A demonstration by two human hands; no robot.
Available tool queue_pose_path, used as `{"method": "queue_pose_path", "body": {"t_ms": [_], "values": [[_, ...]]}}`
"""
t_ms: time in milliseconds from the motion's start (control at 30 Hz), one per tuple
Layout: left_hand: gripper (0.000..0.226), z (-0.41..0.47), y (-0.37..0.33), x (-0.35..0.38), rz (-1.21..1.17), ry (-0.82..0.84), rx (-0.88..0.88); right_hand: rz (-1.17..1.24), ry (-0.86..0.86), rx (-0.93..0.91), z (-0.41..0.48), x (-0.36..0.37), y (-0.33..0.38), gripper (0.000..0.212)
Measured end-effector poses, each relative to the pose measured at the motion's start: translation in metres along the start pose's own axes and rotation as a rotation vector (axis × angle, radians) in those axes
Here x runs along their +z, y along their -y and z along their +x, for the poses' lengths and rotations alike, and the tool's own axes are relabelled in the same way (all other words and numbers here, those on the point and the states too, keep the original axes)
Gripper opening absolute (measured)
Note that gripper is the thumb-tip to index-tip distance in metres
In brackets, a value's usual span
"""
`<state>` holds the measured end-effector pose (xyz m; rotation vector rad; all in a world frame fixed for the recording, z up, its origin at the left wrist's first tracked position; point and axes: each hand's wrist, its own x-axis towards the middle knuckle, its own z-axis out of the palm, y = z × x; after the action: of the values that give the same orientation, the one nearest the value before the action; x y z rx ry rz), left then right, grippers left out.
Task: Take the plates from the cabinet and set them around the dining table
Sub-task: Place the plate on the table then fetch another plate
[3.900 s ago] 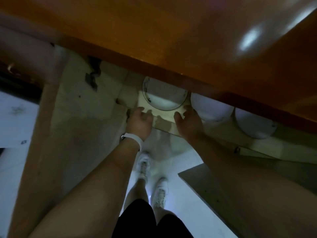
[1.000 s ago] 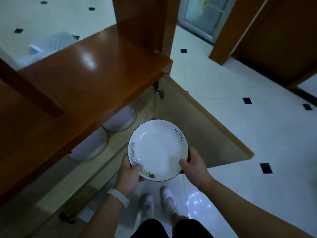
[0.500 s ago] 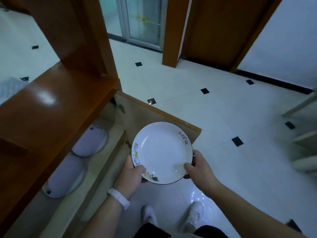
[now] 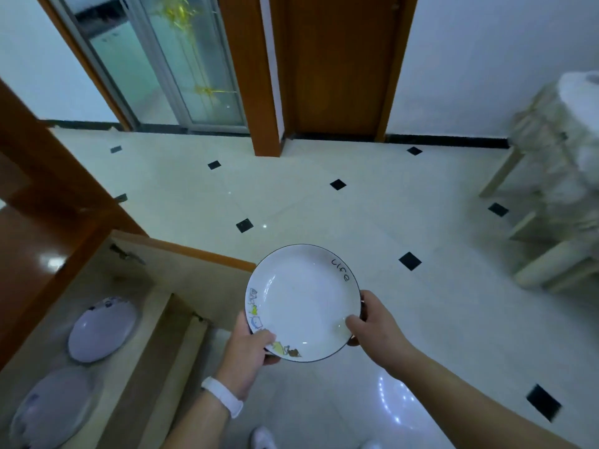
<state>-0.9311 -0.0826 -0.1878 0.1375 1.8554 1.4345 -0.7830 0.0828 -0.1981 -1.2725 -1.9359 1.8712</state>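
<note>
Plates sit on the far left: two plates (image 4: 81, 361) lie flat on the shelf of the open brown cabinet (image 4: 42, 228). Its door (image 4: 181, 267) hangs open. The floor (image 4: 291, 196) is white tile with small black squares. A glass door (image 4: 181, 59) and a brown door (image 4: 337, 59) stand at the back. In the middle, a white plate (image 4: 301, 303) is held over the floor. The left hand (image 4: 249, 351), with a white band (image 4: 223, 396) on its wrist, has its fingers closed on the near left rim. The right hand (image 4: 376, 328) grips the right rim. A pale chair (image 4: 551, 202) stands far right.
</note>
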Motion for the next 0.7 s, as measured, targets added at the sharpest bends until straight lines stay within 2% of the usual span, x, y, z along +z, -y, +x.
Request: {"method": "queue_pose_path", "body": {"t_ms": [267, 533, 700], "values": [[0.038, 0.008, -0.026, 0.136, 0.076, 0.16, 0.05, 0.086, -0.19, -0.019, -0.015, -0.131, -0.022, 0.031], [0.038, 0.008, -0.053, 0.253, 0.123, 0.417, 0.11, 0.206, -0.409, -0.017, -0.036, -0.237, -0.033, 0.036], [0.049, 0.016, -0.073, 0.321, 0.174, 0.565, 0.092, 0.307, -0.535, 0.012, -0.044, -0.288, -0.043, 0.035]]}}
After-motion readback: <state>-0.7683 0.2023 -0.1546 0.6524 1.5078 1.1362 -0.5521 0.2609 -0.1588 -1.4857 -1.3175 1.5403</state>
